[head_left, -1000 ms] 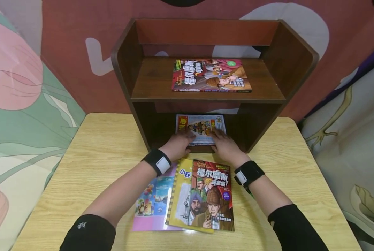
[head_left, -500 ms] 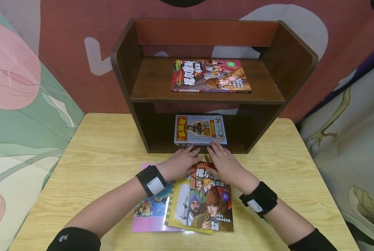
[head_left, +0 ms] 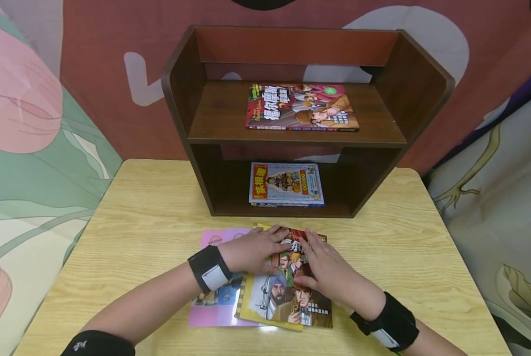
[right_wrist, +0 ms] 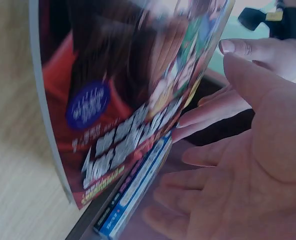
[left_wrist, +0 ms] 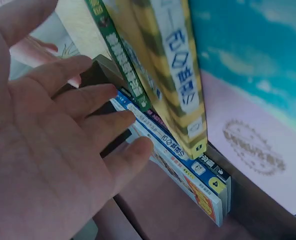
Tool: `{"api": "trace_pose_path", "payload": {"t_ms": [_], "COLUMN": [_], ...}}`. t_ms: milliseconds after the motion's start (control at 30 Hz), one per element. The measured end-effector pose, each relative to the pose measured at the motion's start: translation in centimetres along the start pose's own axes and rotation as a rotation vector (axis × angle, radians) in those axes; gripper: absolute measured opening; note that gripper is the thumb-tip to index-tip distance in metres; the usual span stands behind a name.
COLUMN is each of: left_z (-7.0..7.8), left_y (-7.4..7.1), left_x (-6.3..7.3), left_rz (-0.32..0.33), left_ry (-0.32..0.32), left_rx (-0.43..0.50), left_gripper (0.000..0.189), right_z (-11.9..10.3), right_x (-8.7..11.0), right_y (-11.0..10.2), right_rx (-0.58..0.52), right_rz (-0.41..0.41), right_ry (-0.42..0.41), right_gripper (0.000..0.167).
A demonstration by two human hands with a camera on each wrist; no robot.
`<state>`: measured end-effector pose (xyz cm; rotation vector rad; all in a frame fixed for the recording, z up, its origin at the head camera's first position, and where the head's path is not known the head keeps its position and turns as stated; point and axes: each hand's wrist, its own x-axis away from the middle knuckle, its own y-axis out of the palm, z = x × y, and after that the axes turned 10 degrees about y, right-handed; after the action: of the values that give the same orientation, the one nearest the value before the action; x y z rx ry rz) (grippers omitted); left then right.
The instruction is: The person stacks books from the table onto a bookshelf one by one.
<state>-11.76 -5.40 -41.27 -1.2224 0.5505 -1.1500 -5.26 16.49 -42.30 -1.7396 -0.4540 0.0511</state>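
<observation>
My left hand [head_left: 254, 249] is spread, palm down, over the upper left of the table pile, fingers pointing right. Opposite it, my right hand [head_left: 332, 269] reaches over the right side of a red-brown comic book [head_left: 310, 314] with a detective on its cover. Both have straight, parted fingers and grip nothing. Under that comic lies a yellow book [head_left: 249, 306], and a pink-and-blue book [head_left: 212, 316] sticks out to the left. The left wrist view shows the yellow spine [left_wrist: 180, 80] beside a green spine [left_wrist: 120, 57]. In the right wrist view the comic cover [right_wrist: 118, 125] lies beside the fingers.
A dark brown two-tier bookshelf [head_left: 220, 111] stands at the back of the wooden table [head_left: 154, 198]. One detective comic [head_left: 303, 109] lies on its upper tier. A small stack of books [head_left: 287, 185], a light blue one on top, lies on the lower tier, near its front edge.
Both hands have drawn back from the stack on the lower tier, toward me, and are now over the table pile. The stack stays on the shelf and is uncovered.
</observation>
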Motion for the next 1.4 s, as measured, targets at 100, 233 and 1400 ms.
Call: {"api": "trace_pose_path", "payload": {"t_ms": [100, 233, 1400], "left_z": [0.3, 0.5, 1.2], "left_y": [0.1, 0.3, 0.5], "left_x": [0.2, 0.3, 0.6], "left_rz": [-0.048, -0.079, -0.086], "left_ry": [0.006, 0.007, -0.023], "left_rx": [0.003, -0.008, -0.058], "left_gripper": [0.083, 0.097, 0.105], "right_z": [-0.5, -1.2, -4.3], "right_x": [0.8, 1.9, 4.1], "right_y": [0.4, 0.9, 3.5], "right_rx": [-0.011, -0.035, 0.021], "right_rz": [-0.035, -0.090, -0.142], "right_ry": [0.011, 0.034, 0.033], "right_gripper": [0.095, 0.104, 0.110]}}
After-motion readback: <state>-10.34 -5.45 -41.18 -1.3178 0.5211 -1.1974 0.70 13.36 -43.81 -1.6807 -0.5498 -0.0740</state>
